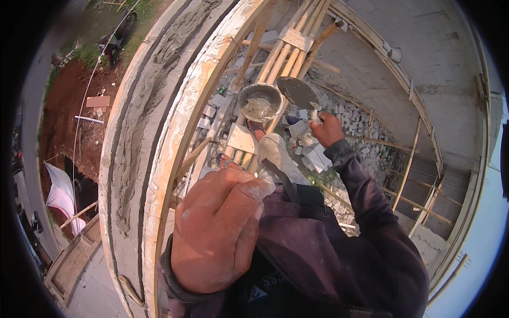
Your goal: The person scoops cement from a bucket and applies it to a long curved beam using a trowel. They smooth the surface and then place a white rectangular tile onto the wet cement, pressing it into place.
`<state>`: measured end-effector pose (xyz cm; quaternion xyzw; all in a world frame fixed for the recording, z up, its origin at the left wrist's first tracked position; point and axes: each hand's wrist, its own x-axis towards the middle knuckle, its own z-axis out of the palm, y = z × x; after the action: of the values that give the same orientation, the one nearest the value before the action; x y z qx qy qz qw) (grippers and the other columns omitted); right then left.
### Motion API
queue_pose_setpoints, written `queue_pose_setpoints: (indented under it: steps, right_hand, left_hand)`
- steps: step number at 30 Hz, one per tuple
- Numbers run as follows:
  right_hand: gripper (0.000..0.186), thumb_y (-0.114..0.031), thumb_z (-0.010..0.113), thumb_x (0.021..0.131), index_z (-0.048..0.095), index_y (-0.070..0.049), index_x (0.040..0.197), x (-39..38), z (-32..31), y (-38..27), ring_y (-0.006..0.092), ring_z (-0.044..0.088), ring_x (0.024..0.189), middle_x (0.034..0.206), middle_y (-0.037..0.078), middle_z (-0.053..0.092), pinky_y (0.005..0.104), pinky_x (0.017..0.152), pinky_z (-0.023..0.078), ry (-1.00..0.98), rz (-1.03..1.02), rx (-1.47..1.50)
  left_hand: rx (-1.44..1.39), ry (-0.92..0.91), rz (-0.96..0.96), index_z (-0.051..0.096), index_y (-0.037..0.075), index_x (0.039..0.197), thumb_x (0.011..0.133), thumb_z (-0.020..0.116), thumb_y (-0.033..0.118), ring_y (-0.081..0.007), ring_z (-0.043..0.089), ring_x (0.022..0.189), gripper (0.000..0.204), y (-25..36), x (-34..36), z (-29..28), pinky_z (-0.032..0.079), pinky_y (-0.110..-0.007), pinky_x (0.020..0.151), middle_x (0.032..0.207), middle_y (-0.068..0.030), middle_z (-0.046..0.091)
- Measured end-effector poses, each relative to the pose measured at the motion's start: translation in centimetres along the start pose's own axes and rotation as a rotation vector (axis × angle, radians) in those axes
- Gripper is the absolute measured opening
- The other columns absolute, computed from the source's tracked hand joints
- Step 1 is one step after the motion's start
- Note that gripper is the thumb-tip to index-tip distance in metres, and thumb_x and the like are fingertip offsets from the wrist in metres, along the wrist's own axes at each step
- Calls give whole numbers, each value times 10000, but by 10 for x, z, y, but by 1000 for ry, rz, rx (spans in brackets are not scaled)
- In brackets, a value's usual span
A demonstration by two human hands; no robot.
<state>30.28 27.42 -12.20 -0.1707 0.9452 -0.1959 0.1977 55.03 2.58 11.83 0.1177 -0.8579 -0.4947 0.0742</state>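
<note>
My left hand (217, 222) is large in the lower middle, fingers closed round a small tool with a dark, narrow flat blade (286, 183) pointing down to the right. My right hand (328, 130) grips the pale, smeared handle of a trowel (297, 90), whose broad blade is coated in grey mortar. The blade is beside a round bucket (260, 103) holding wet grey mortar. Beneath are bamboo poles with small plywood pieces (238, 137), where my sandalled feet (225, 159) show. Left of my left hand, a wall top (132, 159) carries a strip of rough grey mortar.
A timber formwork edge (193, 79) curves along the wall. Far below on the left are red soil (74, 106), a road and a white sheet (63, 196). Broken pale blocks (318, 159) lie below the scaffold. Bamboo props (405, 169) and a block wall (435, 69) are on the right.
</note>
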Motion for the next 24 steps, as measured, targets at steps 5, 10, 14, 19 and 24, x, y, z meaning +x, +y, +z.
queue_pose_setpoints:
  steps: [5, 10, 14, 19, 24]
  right_hand:
    - [416, -313, 709, 789, 701, 68, 957, 76, 85, 85, 431, 680, 887, 878, 281, 689, 478, 792, 521, -90, 45, -95]
    - [444, -332, 748, 736, 715, 47, 967, 106, 147, 116, 437, 672, 949, 962, 284, 691, 479, 859, 526, -193, 173, -66]
    - [431, -326, 748, 733, 720, 23, 983, 125, 158, 114, 440, 666, 996, 1012, 272, 697, 492, 900, 525, -230, 190, -62]
    - [342, -273, 678, 804, 733, 2, 999, 169, 176, 119, 417, 688, 964, 998, 261, 701, 452, 839, 558, -344, 349, -81]
    - [251, -233, 671, 838, 753, -51, 990, 241, 252, 142, 372, 693, 1020, 1071, 205, 714, 433, 850, 566, -448, 470, -181]
  left_hand:
    - [759, -285, 147, 685, -14, 972, 739, 686, 24, -313, 672, 770, 237, 60, 104, 24, 543, -379, 670, 834, -145, 659]
    - [1013, -182, 125, 687, -33, 981, 757, 708, 44, -300, 693, 728, 238, 74, 169, 37, 556, -345, 614, 801, -142, 677]
    - [984, -129, 63, 688, -48, 988, 771, 726, 60, -290, 710, 695, 245, 82, 198, 35, 567, -317, 569, 774, -139, 692]
    - [630, -562, -297, 713, 31, 1008, 709, 677, 17, -278, 687, 728, 301, 33, 207, 67, 559, -401, 653, 810, -111, 678]
    - [395, -757, -529, 524, -25, 1299, 906, 576, 153, -396, 631, 966, 434, -180, 139, 157, 520, -460, 811, 1063, -224, 647]
